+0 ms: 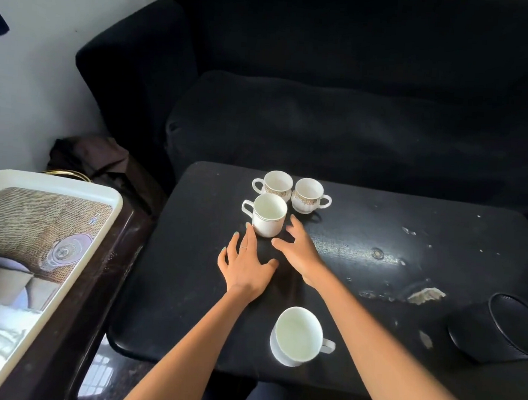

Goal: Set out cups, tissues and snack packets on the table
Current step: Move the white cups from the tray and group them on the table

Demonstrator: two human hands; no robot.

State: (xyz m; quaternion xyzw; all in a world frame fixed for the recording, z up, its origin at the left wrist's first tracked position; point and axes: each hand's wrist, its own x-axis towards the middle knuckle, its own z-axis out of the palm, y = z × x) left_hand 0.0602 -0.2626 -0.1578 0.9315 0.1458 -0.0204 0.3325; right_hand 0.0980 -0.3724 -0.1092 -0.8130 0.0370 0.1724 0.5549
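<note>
Both hands lie spread and hold nothing on the bench (357, 315): left hand (245, 265) and right hand (298, 249) flank a plain cup (269, 216), fingertips beside its base.

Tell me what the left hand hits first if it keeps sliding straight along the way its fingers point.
Most likely the plain white cup: the left hand lies open on the table, its fingers aimed at the cup's base and one fingertip already at or nearly touching it.
</note>
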